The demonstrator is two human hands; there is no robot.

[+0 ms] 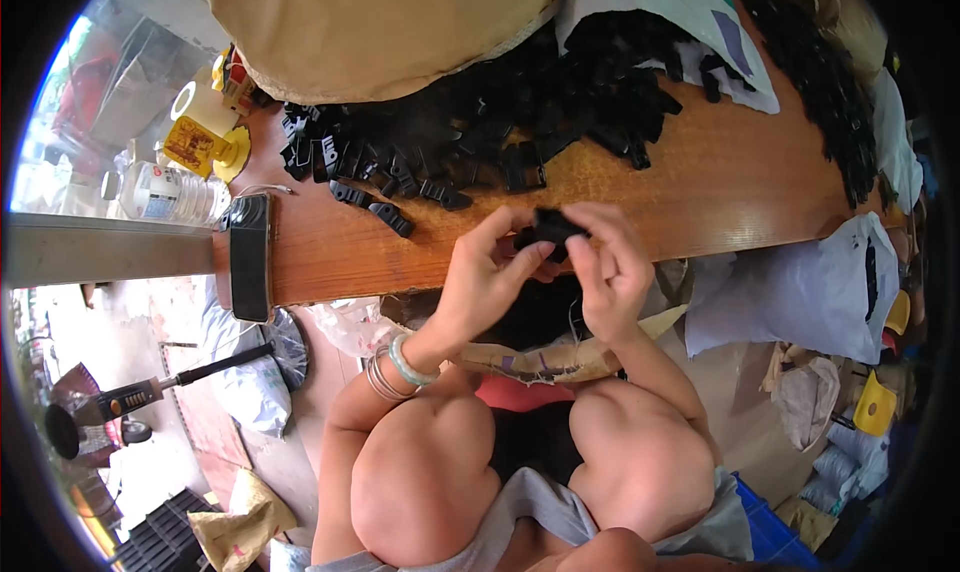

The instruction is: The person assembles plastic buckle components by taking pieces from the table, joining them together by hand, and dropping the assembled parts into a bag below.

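My left hand (482,277) and my right hand (612,272) meet in front of my knees, just past the table's near edge. Between their fingertips is a small black plastic piece (548,228), gripped from both sides. Its exact shape is partly covered by the fingers. Beyond the hands, a heap of black plastic buckle-like parts (470,137) spreads over the wooden table (690,197). A few loose parts, among them one black piece (391,219), lie at the heap's near side, left of my hands.
A phone (251,257) lies at the table's left edge, near a plastic bottle (165,194) and a yellow holder (205,150). A tan sack (390,32) and a white bag (640,7) stand behind the heap. An open paper-edged bag (540,364) sits below my hands.
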